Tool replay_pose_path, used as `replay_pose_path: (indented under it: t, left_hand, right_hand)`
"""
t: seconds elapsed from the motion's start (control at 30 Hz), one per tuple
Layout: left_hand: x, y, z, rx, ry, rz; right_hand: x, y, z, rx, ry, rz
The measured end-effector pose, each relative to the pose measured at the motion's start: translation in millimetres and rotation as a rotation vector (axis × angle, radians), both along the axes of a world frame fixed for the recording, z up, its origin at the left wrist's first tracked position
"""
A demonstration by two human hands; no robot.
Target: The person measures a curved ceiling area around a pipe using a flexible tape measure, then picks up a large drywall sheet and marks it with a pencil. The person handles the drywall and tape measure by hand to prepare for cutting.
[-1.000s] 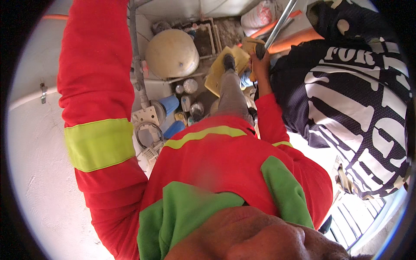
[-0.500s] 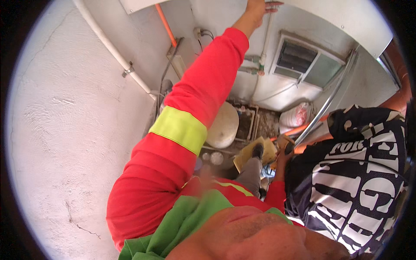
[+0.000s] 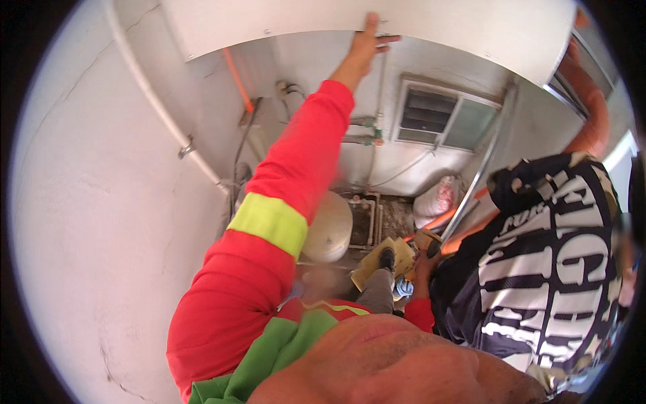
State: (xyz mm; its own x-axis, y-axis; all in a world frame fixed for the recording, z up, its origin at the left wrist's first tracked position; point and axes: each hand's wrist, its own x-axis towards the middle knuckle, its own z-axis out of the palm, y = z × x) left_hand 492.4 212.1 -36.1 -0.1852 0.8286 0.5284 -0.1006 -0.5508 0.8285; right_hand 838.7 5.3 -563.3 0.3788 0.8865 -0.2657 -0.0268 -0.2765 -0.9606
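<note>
Moved: white panel [image 3: 457, 20], now showing more fully in my view. My left hand [image 3: 364, 50]: open, fingers spread at the panel's lower edge, presumably steadying it overhead; arm raised, outstretched. My right hand [image 3: 423, 262]: low, curled round a tan-and-black tool [image 3: 426, 238], apparently keeping it clear. Co-worker's arm [image 3: 592, 101]: raised, near panel's right end.
</note>
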Motion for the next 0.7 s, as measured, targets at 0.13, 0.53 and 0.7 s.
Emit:
replay_pose_path:
  t: [0.13,0.53,0.7]
  left_hand:
    - [-13.1,6.3,-3.7,0.033,0.01,-0.015]
    - [-59.1,31.0,-12.8,0.001,-0.089,0.04]
    - [-45.9,32.3,-10.9,0.013,-0.21,-0.013]
  right_hand:
    - [-2.7,-7.0,16.2,0.101,0.045,0.011]
    - [47.7,-62.8,28.1,0.056,-0.141,-0.091]
    - [82.2,-95.5,11.8,0.03,-0.56,-0.26]
